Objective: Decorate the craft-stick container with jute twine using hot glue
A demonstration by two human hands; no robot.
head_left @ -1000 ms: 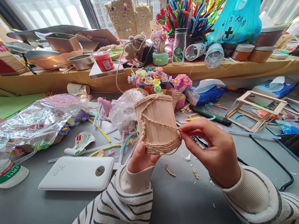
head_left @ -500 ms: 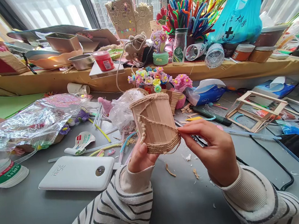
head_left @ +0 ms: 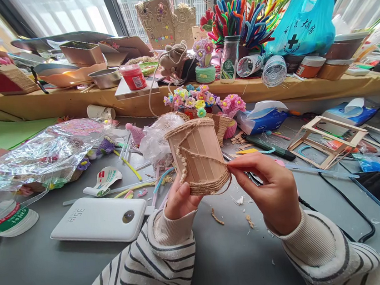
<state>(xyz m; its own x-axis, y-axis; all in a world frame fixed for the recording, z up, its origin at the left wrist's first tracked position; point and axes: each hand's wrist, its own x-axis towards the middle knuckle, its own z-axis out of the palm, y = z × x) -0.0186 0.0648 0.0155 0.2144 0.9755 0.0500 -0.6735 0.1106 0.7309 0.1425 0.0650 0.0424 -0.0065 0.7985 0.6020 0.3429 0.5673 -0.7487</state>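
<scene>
My left hand (head_left: pixel 182 199) holds a small box of wooden craft sticks (head_left: pixel 203 159) from below and behind, thumb on its lower left corner; the other fingers are mostly hidden. Twine is wrapped in rows around the box's top and bottom edges. A strand of twine (head_left: pixel 207 156) crosses the front face diagonally, and a knotted length runs down the left side. At the lower right corner my right hand (head_left: pixel 267 188) pinches the twine between thumb and fingertips. A small loop of it hangs below that corner.
A white power bank (head_left: pixel 99 220) lies left of my hands. Behind the box are a crumpled plastic bag (head_left: pixel 159 141) and yarn flowers (head_left: pixel 192 100). To the right stand a wooden stick frame (head_left: pixel 327 138), a blue tissue pack (head_left: pixel 261 118) and a black cable (head_left: pixel 347 209).
My right hand has shifted very slightly, still pinching the twine at the lower right corner. The box tilts a touch differently; my left hand keeps its hold.
</scene>
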